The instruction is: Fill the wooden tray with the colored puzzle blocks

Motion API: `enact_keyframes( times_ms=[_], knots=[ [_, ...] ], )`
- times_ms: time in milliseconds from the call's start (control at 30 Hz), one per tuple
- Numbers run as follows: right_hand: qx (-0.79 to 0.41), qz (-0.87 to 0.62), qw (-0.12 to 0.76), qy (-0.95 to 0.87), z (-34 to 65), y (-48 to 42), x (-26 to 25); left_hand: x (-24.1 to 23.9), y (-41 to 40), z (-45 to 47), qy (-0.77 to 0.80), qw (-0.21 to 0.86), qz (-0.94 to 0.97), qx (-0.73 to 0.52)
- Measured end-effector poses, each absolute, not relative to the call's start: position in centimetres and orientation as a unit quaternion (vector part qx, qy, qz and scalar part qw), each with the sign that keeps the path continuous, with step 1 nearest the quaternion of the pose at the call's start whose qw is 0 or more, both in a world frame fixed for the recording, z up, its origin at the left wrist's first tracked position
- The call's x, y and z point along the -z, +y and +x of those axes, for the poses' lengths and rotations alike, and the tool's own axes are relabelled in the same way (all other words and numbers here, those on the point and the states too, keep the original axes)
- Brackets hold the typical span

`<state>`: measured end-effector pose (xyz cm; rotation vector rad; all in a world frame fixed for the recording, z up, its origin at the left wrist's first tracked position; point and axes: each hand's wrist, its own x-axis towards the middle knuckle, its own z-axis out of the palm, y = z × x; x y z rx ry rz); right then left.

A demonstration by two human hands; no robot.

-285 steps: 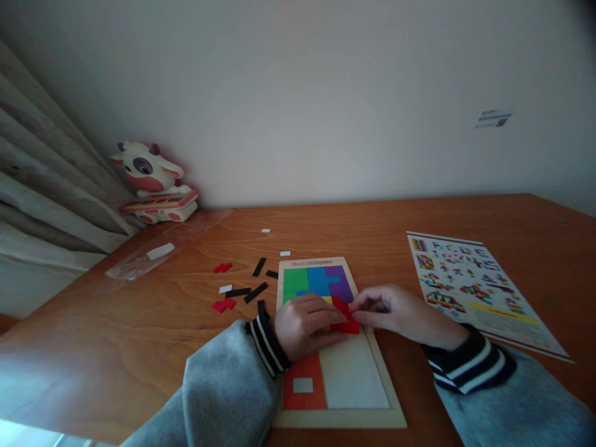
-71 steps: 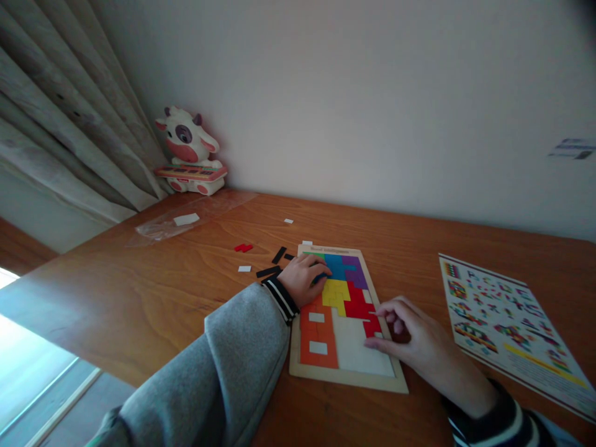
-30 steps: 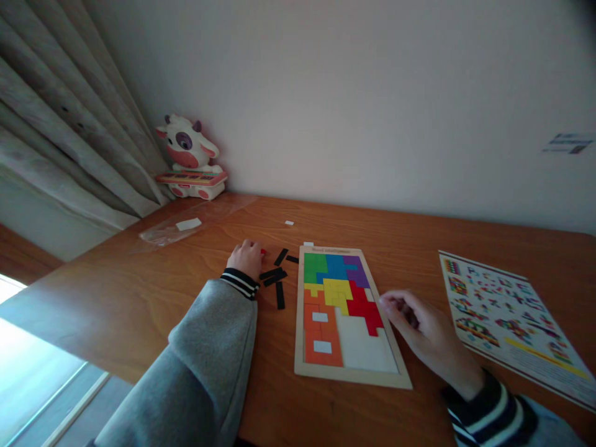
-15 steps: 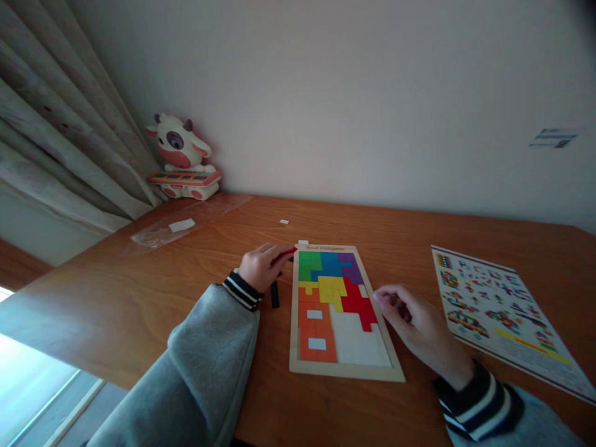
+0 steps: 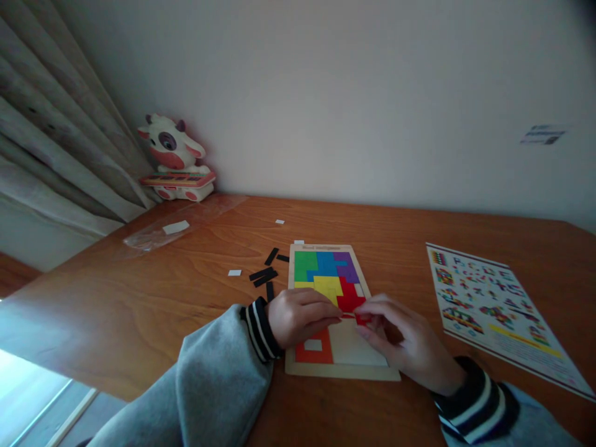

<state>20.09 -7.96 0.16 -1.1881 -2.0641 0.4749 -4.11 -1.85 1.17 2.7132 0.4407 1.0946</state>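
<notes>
- Above the middle of the puzzle board [image 5: 343, 370], the left hand [image 5: 300, 315] holds a thin red piece [image 5: 347, 316], seen nearly edge-on; its grip is a pinch at the fingertips.
- Just to the right, over the board's right side, the right hand [image 5: 403, 330] has its thumb and forefinger set apart, with red showing between them; whether its grip has hold of anything I cannot tell.
- The fingertips of the two hands nearly meet, the red piece lying between them.
- On the board, along the far end, sit a green block [image 5: 304, 266], a blue block [image 5: 327, 263] and a purple block [image 5: 349, 272].
- Nearer than these come a yellow block [image 5: 326, 287] and, to its right, a red block [image 5: 349, 301], partly covered by the right hand.
- At the near left corner lies an orange block [image 5: 321, 356] with a pale square inside its outline; beside it the board's floor is bare.
- To the left of the board, black strips [image 5: 261, 274] lie scattered on the wooden surface [image 5: 153, 310], and a white tile [image 5: 234, 273] lies left of them.
- On the right, well apart from the board, is a printed sheet [image 5: 498, 313] with coloured pictures.
- Against the wall at the far left, a cow toy [image 5: 171, 152] stands behind a clear plastic bag [image 5: 149, 239].
</notes>
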Motion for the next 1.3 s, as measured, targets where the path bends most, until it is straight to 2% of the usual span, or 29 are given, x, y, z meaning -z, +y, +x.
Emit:
enact_keyframes(
  times_ms=[200, 367, 633, 867, 1300],
  knots=[
    [-0.222, -0.420, 0.353, -0.806, 19.1, -8.4, -0.3, -0.9, -2.7, -3.7, 0.081, 0.096, 0.931, -0.344],
    [-0.266, -0.485, 0.365, -0.749, 20.0, -8.1, -0.8, -1.0, -2.6, -3.6, 0.134, 0.098, 0.934, -0.315],
    [-0.379, -0.546, 0.450, -0.597, 21.7, -7.1, -0.3, -0.8, -1.9, -3.7, 0.197, 0.077, 0.917, -0.337],
    [-0.424, -0.543, 0.427, -0.585, 21.8, -6.9, -0.4, -0.8, -0.6, -4.7, 0.285, 0.067, 0.901, -0.319],
    [-0.473, -0.517, 0.438, -0.564, 21.0, -6.9, 0.5, 0.0, -0.3, -4.8, 0.279, 0.085, 0.905, -0.308]
  ],
)
